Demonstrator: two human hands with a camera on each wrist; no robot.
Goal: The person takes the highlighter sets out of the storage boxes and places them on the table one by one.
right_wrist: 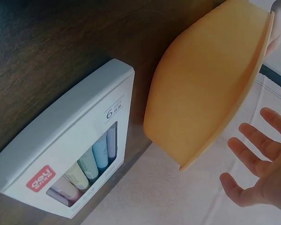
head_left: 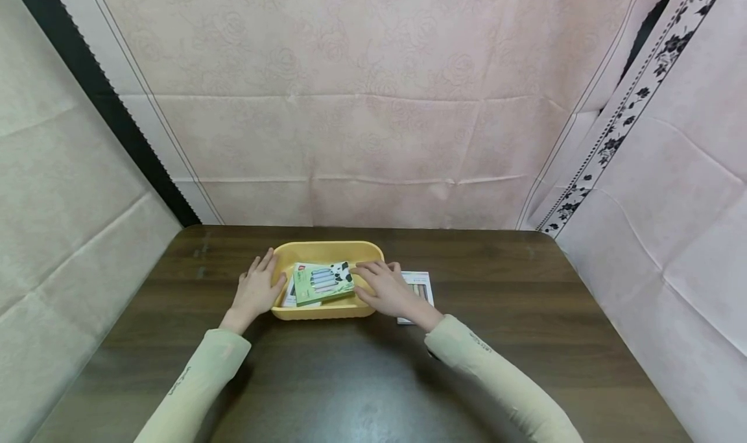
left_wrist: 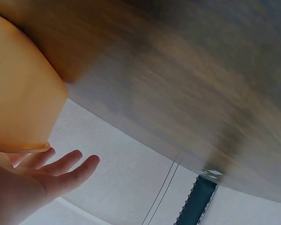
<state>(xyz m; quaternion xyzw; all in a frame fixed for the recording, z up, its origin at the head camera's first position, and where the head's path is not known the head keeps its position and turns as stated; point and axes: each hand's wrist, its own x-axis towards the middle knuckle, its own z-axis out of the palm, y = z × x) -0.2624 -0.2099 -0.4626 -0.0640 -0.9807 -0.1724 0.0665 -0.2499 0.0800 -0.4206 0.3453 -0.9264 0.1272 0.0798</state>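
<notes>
A yellow plastic tray (head_left: 327,313) stands near the table's far edge. Inside it, a green box (head_left: 321,284) with a cow pattern and pictured pens lies tilted over a white box (head_left: 290,297), which it mostly covers. My left hand (head_left: 257,287) is at the tray's left rim, its thumb over the rim and its fingers extended outside; whether it bears on the rim is hard to tell. Above the tray's right side hovers my right hand (head_left: 388,290), fingers spread and loosely bent, close to the green box's right end. Nothing shows between those fingers in the right wrist view.
Right of the tray, partly under my right forearm, lies a white deli box (right_wrist: 79,145) of pastel markers, seen through its window. The dark wooden table (head_left: 327,391) meets pale cloth hangings (head_left: 373,138) at its back and sides.
</notes>
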